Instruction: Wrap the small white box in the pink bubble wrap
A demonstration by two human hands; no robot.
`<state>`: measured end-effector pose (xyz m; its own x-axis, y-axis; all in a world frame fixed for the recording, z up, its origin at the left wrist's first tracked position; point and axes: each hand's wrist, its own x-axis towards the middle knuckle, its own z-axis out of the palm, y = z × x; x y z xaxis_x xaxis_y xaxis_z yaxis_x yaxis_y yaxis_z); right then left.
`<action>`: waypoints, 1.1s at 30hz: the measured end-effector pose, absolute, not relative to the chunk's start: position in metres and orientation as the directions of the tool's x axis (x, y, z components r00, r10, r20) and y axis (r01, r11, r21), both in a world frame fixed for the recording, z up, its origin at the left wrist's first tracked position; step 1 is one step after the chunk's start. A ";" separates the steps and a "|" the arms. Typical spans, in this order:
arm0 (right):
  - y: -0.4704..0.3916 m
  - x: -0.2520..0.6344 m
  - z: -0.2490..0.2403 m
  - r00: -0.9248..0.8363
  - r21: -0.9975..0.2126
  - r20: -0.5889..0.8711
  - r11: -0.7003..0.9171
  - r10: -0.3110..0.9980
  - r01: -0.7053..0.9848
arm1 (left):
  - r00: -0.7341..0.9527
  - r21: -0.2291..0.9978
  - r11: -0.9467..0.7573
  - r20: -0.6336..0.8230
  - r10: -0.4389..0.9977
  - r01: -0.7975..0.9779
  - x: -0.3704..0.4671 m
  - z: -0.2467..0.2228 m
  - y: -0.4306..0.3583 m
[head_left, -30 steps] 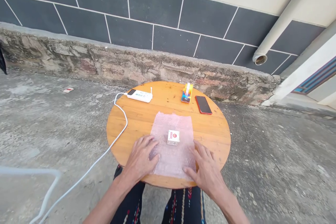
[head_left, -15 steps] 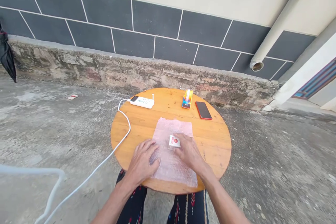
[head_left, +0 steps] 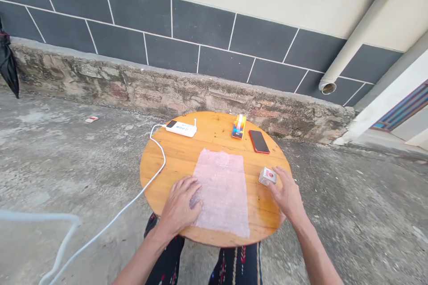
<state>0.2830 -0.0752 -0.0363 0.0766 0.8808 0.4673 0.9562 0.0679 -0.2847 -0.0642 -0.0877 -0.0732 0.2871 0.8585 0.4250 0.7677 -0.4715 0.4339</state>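
A sheet of pinkish bubble wrap [head_left: 222,191] lies flat on the round wooden table [head_left: 174,156]. My left hand [head_left: 182,202] rests on its left edge, fingers apart, holding nothing. To the right of the sheet, my right hand [head_left: 287,191] has its thumb and fingers on a small white box with red print [head_left: 268,176], at the right side of the table.
A white device [head_left: 181,128] with a white cable [head_left: 127,211] is at the table's back left. A tape dispenser [head_left: 238,127] and a red-edged phone [head_left: 258,141] sit at the back right. Beyond stands a stone-based wall [head_left: 150,91].
My right hand has moved right with the small box, from the middle of the bubble wrap to the bare wood beside it. My left hand has stayed on the sheet.
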 end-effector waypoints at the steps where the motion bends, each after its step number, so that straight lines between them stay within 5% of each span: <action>1: -0.080 0.272 -0.036 0.052 -0.271 0.494 0.097 0.868 0.958 | 0.289 0.433 -0.472 0.424 0.859 0.768 -0.064 -0.073 -0.088; 10: -0.118 0.144 -0.028 -0.427 -0.211 0.219 0.470 0.877 0.857 | 0.297 0.423 -0.477 0.424 0.856 0.770 -0.065 -0.076 -0.087; 15: -0.137 0.181 -0.037 -0.360 -0.154 0.179 0.388 0.916 0.909 | 0.283 0.446 -0.469 0.422 0.861 0.762 -0.064 -0.073 -0.087; 22: -0.147 0.245 -0.040 -0.215 -0.088 0.316 0.254 0.924 0.963 | 0.266 0.486 -0.459 0.415 0.870 0.744 -0.066 -0.075 -0.087; 33: -0.064 0.145 -0.032 -0.463 -0.119 0.204 0.492 0.862 0.862 | 0.382 0.442 -0.539 0.399 0.834 0.717 -0.047 -0.053 -0.044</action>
<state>0.1445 -0.0643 -0.0319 -0.4634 0.8623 0.2043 0.8625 0.4918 -0.1194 -0.0468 -0.0445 -0.0533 0.3815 0.8339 0.3987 0.7169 -0.5393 0.4419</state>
